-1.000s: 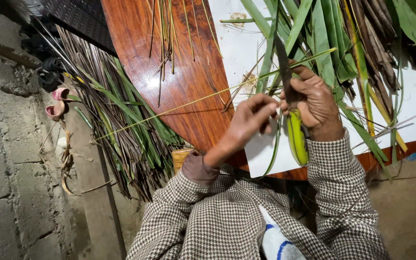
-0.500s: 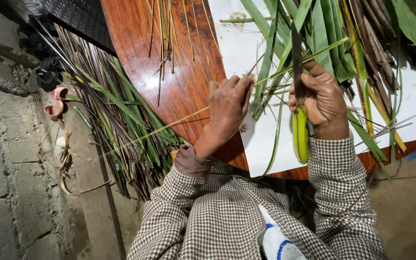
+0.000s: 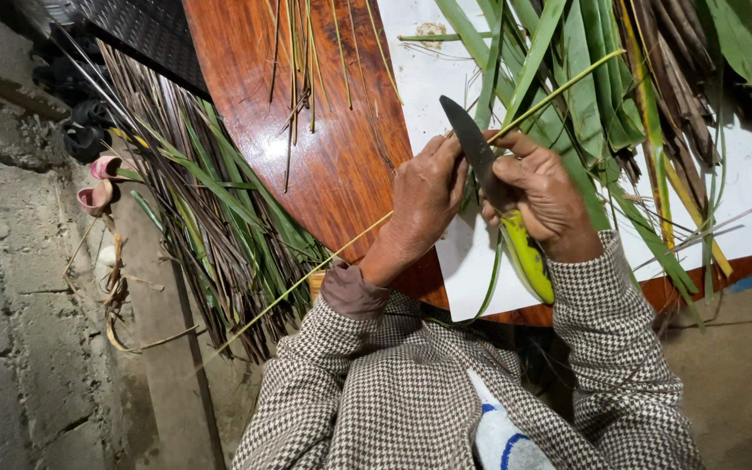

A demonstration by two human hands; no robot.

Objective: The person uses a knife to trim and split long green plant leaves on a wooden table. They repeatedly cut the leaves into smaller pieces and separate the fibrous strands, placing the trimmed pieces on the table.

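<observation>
One knife (image 3: 473, 150), two hands, one wooden table (image 3: 324, 157), one white sheet (image 3: 746, 204), two pink shoes (image 3: 97, 183).

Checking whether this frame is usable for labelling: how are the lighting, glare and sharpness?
Head view: bright light from above, glare streak on the polished wooden table; knife and both hands sharp; the floor's top left corner falls into dark shadow; slight wide-angle bend at edges.

- Right hand (image 3: 543, 198) gripping yellow-handled dark-bladed knife (image 3: 480, 157), blade against thin green-yellow leaf rib (image 3: 341, 248).
- Left hand (image 3: 426, 196) pinching same rib.
- Long green palm leaves (image 3: 585, 96) piled on glossy reddish wooden table (image 3: 332, 165).
</observation>
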